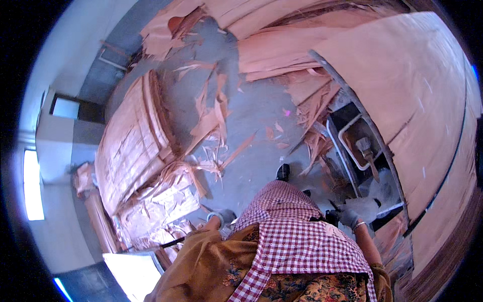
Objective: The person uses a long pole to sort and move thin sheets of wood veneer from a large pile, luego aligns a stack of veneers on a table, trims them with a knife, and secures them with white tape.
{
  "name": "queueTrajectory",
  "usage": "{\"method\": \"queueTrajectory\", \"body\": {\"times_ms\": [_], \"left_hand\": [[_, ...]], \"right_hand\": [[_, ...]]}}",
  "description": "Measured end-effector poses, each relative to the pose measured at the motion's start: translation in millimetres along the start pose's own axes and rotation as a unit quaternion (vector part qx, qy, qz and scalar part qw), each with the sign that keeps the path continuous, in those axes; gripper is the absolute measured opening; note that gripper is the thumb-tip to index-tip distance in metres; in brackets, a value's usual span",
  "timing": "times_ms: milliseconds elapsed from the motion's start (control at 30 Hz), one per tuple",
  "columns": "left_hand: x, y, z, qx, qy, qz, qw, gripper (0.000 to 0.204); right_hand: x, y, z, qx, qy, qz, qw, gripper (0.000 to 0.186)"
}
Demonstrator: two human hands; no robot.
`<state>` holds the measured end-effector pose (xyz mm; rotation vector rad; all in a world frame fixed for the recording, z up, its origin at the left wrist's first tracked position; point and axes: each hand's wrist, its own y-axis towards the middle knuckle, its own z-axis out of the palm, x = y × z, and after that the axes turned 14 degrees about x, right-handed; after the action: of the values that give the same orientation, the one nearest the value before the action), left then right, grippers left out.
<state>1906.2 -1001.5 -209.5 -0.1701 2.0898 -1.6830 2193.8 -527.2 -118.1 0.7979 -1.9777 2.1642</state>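
My left hand, in a grey glove, hangs by my left hip beside the checked apron. Its fingers are too small and blurred to read. By my right hip, my right hand, also gloved in grey, is closed against a small dark object whose kind I cannot make out. Just beyond that hand is a pale grey rounded thing, at the near end of a dark open frame. Inside this frame, a wide brush lies across a white-rimmed tray.
Thin reddish wood sheets spread over a large surface on the right. Another stack of sheets stands at left. Torn strips litter the grey floor. My dark shoe is ahead of the apron.
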Motion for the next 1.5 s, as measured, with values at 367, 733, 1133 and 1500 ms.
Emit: {"method": "queueTrajectory", "body": {"times_ms": [367,733,1133,1500], "left_hand": [[6.8,-47.1,-107.3,-0.438,-0.303,0.016,0.847,0.026],[210.0,-67.2,-107.8,-0.392,-0.265,-0.002,0.881,0.028],[326.3,-98.0,-124.7,-0.343,-0.425,0.058,0.836,0.035],[388.3,-91.4,-134.3,-0.238,-0.493,-0.023,0.837,0.034]], "right_hand": [[94.9,39.2,-5.6,0.061,0.028,-0.079,0.995,0.030],[250.0,152.7,-14.9,-0.047,0.073,0.005,0.996,0.019],[391.6,246.8,-84.5,-0.073,-0.175,-0.098,0.977,0.034],[463.9,298.6,-188.3,0.006,-0.146,0.055,0.988,0.029]]}}
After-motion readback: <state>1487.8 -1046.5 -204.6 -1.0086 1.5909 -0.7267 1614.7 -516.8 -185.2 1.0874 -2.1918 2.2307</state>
